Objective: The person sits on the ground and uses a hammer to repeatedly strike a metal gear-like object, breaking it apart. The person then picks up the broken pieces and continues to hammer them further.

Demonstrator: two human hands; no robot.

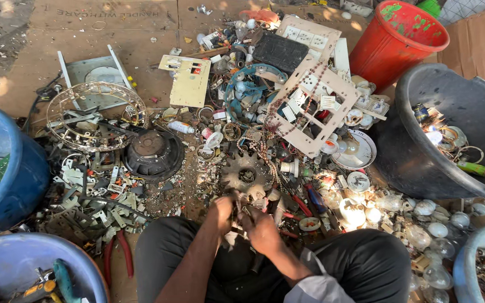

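I sit cross-legged on the ground before a heap of scrap. My left hand [222,209] and my right hand [260,229] meet just above my knees, both closed on one small dark metal scrap piece [237,209]; its shape is too small to tell. Just beyond my hands lies a rusty toothed gear [246,175]. A black speaker cone [153,152] sits to the left of it, and red-handled pliers [120,252] lie by my left knee.
A blue tub [21,168] stands at left and another blue tub [7,264] with tools at bottom left. A black tub [416,163] and a red bucket [391,42] stand at right. Switch plates [312,106], glass bulbs [436,230] and metal brackets [94,210] litter the ground.
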